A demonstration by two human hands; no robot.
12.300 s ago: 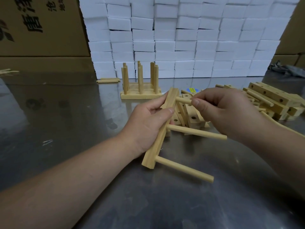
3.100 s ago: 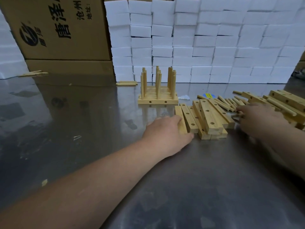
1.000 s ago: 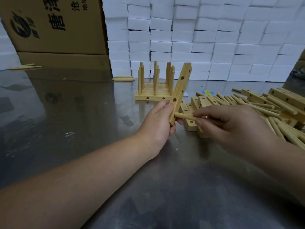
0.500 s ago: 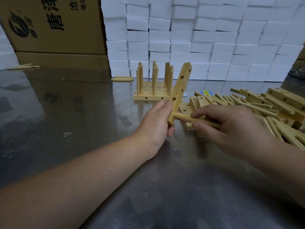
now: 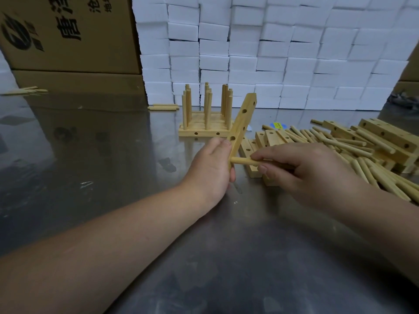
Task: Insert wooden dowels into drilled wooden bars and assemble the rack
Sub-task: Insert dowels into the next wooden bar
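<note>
A drilled wooden bar [image 5: 244,116] is held tilted above the steel desk [image 5: 102,168]. Its lower end is gripped by the fingers [image 5: 223,143] of the left hand [image 5: 210,165], with the thumb curled round below. A round wooden dowel [image 5: 241,161] is pinched between the thumb and fingers [image 5: 269,155] of the right hand [image 5: 306,175]. Its tip is set at the bar's lowest hole, just above the left thumb; how deep it sits cannot be told. Three more round holes are seen open along the bar's pale, smooth, square-edged face. Behind the hands an assembled rack [image 5: 205,130] is stood on the desk, with upright dowels rising from a flat base that is drilled along its side. To the right, more drilled bars [image 5: 272,138] are laid flat beside a loose heap of dowels [image 5: 335,143], and thicker bars [image 5: 385,134] are piled beyond them. The desk's surface is dull, scuffed and reflective. A wall of white foam blocks [image 5: 272,53] and a printed cardboard box [image 5: 68,35] are stacked at the back
</note>
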